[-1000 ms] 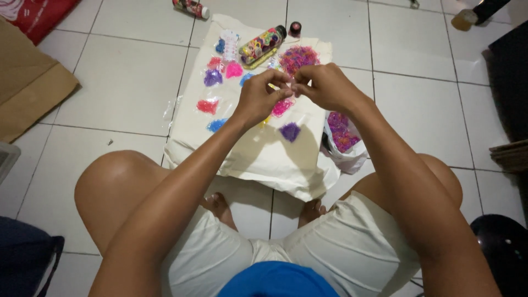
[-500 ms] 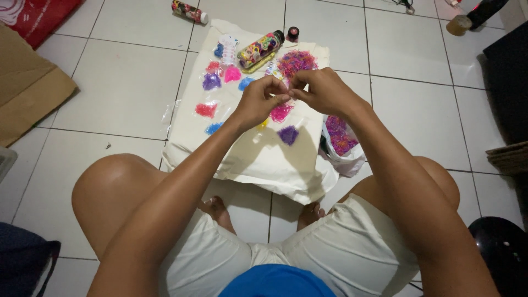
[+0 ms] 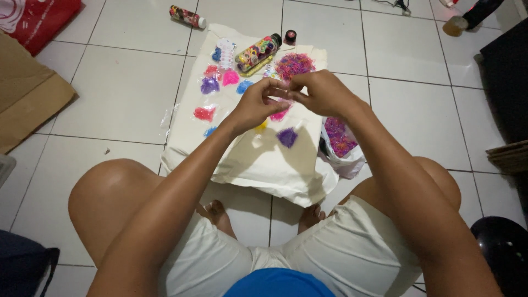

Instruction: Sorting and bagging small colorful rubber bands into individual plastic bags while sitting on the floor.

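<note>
A tiny piece, too small to identify, sits pinched between left hand (image 3: 257, 104) and right hand (image 3: 324, 92) above the white cloth (image 3: 258, 159). Best to hold both narrow grips steady; purple pile (image 3: 287, 137) lies at six o'clock.

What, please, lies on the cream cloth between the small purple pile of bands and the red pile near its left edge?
In the head view, a small yellow pile and a small blue pile lie between the purple pile and the red pile.
</note>
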